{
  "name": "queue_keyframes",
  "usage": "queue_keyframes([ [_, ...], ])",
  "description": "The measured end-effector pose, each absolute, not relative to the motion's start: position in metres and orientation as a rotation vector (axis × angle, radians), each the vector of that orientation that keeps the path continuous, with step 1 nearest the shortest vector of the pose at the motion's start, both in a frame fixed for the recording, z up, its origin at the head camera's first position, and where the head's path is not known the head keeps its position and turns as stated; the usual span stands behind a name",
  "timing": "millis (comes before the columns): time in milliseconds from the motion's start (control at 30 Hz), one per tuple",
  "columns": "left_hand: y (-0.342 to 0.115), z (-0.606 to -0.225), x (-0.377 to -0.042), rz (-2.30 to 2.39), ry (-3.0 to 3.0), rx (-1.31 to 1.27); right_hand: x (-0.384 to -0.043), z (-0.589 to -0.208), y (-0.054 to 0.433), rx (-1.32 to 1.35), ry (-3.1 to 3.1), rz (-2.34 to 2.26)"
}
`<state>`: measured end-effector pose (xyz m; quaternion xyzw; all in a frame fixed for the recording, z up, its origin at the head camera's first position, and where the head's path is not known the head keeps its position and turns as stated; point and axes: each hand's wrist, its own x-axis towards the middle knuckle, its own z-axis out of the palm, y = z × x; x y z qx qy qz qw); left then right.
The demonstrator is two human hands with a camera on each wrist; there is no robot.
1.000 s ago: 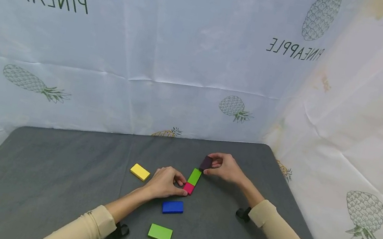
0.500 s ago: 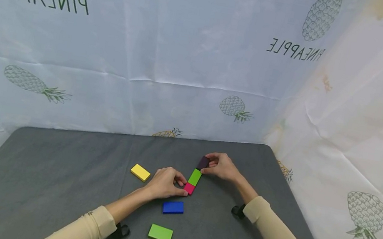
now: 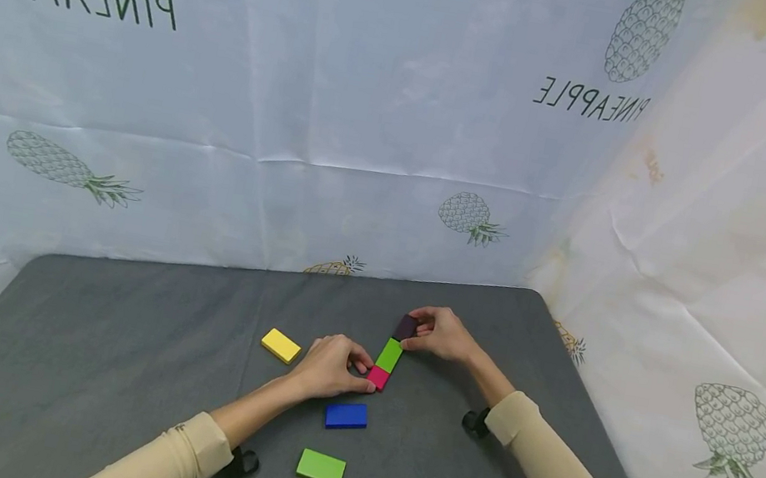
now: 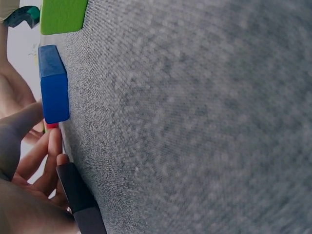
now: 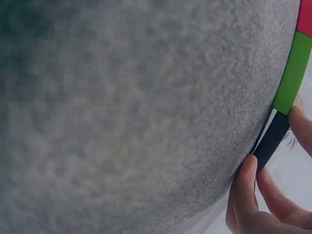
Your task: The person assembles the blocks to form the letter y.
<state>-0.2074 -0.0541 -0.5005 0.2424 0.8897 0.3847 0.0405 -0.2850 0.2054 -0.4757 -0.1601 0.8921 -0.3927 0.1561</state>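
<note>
Three small rectangular blocks lie end to end in a slanting row: a red block, a bright green block and a dark purple block at the far end. My left hand pinches the red block between thumb and fingers, which partly cover it. At the other end, my right hand holds the dark block by thumb and fingertips. In the right wrist view the dark block meets the end of the green block, and a thin light gap shows under its edge. The thumb lies close to that joint.
A yellow block lies left of the left hand. Nearer to me are a blue block and a second green block. All rest on a grey cloth-covered table, with a pineapple-print curtain behind it.
My right hand has moved a little left with the dark block, bringing it in line against the green block. It has then lowered slightly. The left hand has stayed put.
</note>
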Motion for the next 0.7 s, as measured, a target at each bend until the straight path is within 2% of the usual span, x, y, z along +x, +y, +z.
queue_keyframes([
  [700,-0.0538,-0.5045,-0.2096,1.182,2.72,0.728,-0.2836,-0.4721,0.2056,-0.465,2.529,-1.13],
])
